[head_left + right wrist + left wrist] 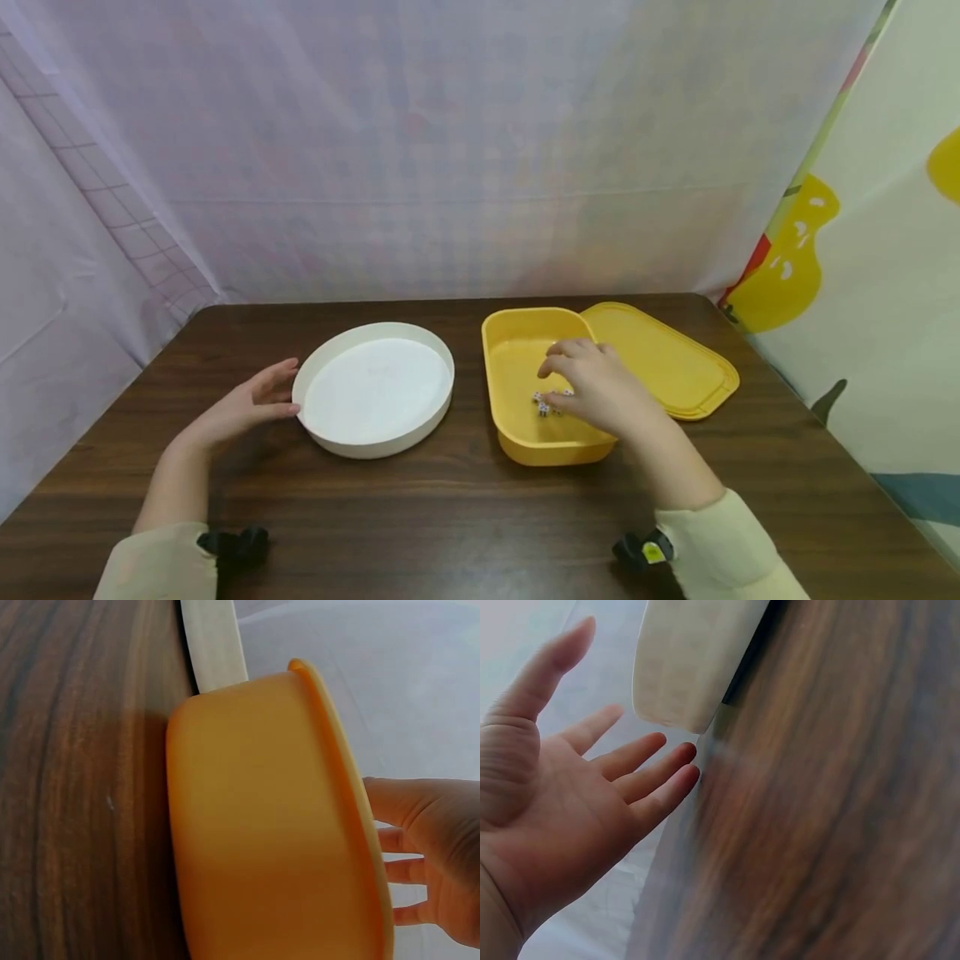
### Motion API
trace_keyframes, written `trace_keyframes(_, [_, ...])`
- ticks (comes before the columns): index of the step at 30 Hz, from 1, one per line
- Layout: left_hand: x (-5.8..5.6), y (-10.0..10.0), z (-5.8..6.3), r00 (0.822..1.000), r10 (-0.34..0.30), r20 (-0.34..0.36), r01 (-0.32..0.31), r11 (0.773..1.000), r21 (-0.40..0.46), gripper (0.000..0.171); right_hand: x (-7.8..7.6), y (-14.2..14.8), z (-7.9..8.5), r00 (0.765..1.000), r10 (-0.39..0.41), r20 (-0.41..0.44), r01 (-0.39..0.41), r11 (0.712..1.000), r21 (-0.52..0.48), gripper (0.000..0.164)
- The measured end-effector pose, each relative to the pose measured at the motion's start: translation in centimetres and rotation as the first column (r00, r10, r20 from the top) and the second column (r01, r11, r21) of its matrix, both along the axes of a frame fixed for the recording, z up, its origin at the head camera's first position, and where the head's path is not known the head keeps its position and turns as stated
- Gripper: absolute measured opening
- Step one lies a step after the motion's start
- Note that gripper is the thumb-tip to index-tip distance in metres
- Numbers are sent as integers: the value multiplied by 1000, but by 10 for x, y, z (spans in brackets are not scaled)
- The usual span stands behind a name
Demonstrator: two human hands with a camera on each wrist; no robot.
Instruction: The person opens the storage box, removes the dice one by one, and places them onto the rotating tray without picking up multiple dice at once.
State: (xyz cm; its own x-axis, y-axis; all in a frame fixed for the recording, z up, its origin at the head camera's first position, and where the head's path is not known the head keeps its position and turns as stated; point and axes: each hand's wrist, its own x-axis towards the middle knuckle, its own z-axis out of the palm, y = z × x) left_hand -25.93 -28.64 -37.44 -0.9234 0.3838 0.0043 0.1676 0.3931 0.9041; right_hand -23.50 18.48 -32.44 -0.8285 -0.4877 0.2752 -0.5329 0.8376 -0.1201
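A round white tray (378, 392) lies on the left part of the table. Beside its left rim is my left hand (243, 408), thumb and fingers spread around the edge; in the left wrist view the palm faces the tray's wall and nothing is gripped. To the right stands a yellow rectangular box (555, 454) with several small white dice with dark dots (543, 409) on its floor. Over the box hovers my right hand (596, 387), fingers loosely bent above the dice. In the right wrist view the box's wall hides the fingertips.
A yellow lid (667, 358) lies flat behind and to the right of the box. The dark wooden table (420, 533) ends at a pale hanging cloth (420, 167) at the back. A patterned cloth (885, 333) hangs on the right.
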Motion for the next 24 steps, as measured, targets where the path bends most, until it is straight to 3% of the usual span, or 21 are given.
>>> trace_keyframes(9, [-3, -4, -11, 998, -14, 54, 11, 998, 64, 80, -4, -6, -10, 998, -21, 62, 19, 999, 28, 23])
trace_keyframes(24, [-4, -4, -12, 996, -38, 78, 34, 998, 60, 83, -7, -9, -22, 998, -44, 44, 40, 994, 104, 13])
